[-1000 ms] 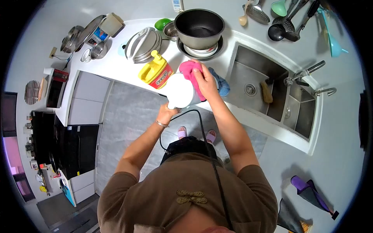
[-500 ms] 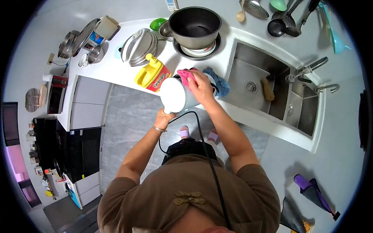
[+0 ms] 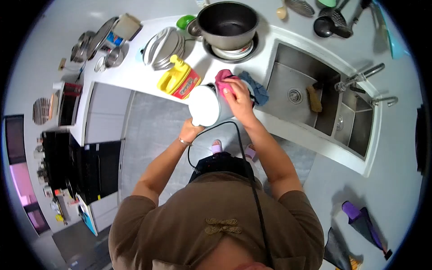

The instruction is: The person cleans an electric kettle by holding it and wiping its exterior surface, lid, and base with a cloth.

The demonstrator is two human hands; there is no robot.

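Observation:
A white cylindrical vessel with a round white end (image 3: 204,105) is tipped on its side at the counter's front edge; its exact kind is not clear. My left hand (image 3: 191,131) grips its near lower edge, with the fingers partly hidden beneath. My right hand (image 3: 238,98) is closed on a pink cloth (image 3: 222,79) and presses it against the vessel's side. Just left stands a yellow jug with a red label (image 3: 179,81). A blue-grey cloth (image 3: 257,88) lies on the counter to the right, partly behind the vessel.
Behind, a large dark pot (image 3: 227,27) rests on stacked dishes in a basin. Stacked plates (image 3: 167,48) and a green item (image 3: 185,21) sit further left. On the right is a steel sink (image 3: 288,76) with a brownish sponge-like pad (image 3: 314,99). A black cable (image 3: 252,180) hangs before my body.
My right hand and the pink cloth have shifted slightly along the vessel's side, and the cloth looks more spread out. The whole view has tilted a little. Both hands keep their hold.

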